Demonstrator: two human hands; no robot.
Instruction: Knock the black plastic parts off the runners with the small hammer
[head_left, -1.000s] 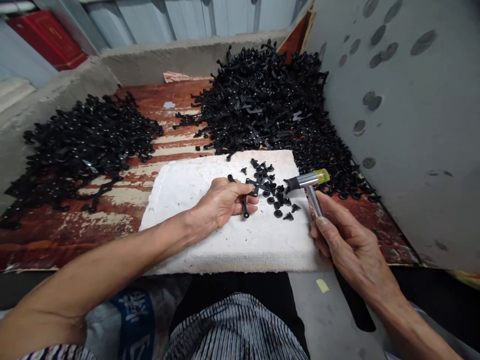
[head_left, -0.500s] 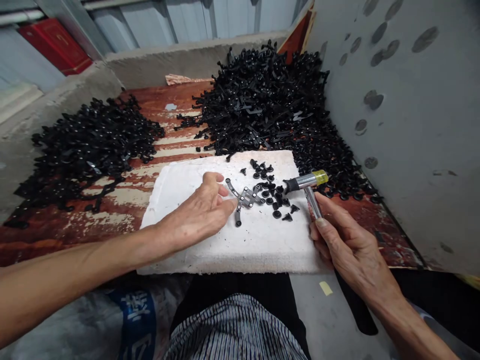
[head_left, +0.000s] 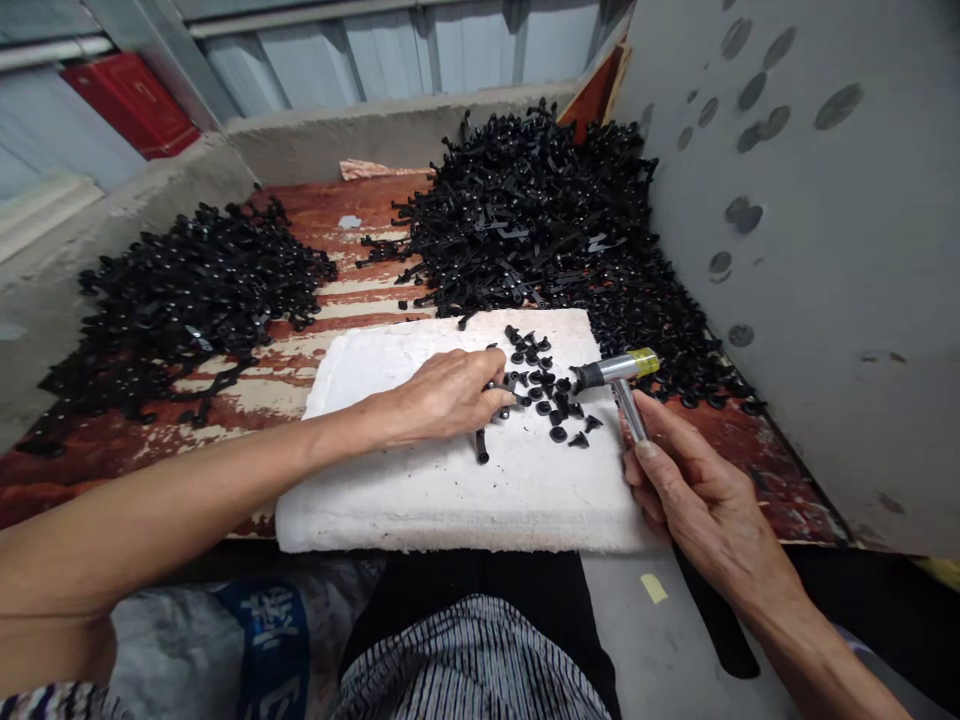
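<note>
My left hand (head_left: 454,393) is closed, thumb and fingers bent around a small black jointed linkage (head_left: 481,446) on the white cloth pad (head_left: 405,500). The hand covers most of the linkage; one arm sticks out below and its ends show by the thumb. Just right of it lie several loose black studs with round heads (head_left: 558,434). My right hand (head_left: 686,475) grips a small hammer (head_left: 616,370) by its metal shaft, near the head. The hammer head has one black face and one yellow face, and is held over the pad's right side. Its black handle hangs down below the hand.
A big heap of black parts (head_left: 525,210) lies behind the pad, spreading along the grey panel (head_left: 810,300) at right. A smaller heap of black linkages (head_left: 187,290) is at left on the worn red board (head_left: 300,350). A low concrete ledge (head_left: 330,140) runs behind.
My left hand has moved right, from beside the linkage to over it, and its fingers have closed around it. My right hand with the hammer stays nearly still. The view has shifted slightly.
</note>
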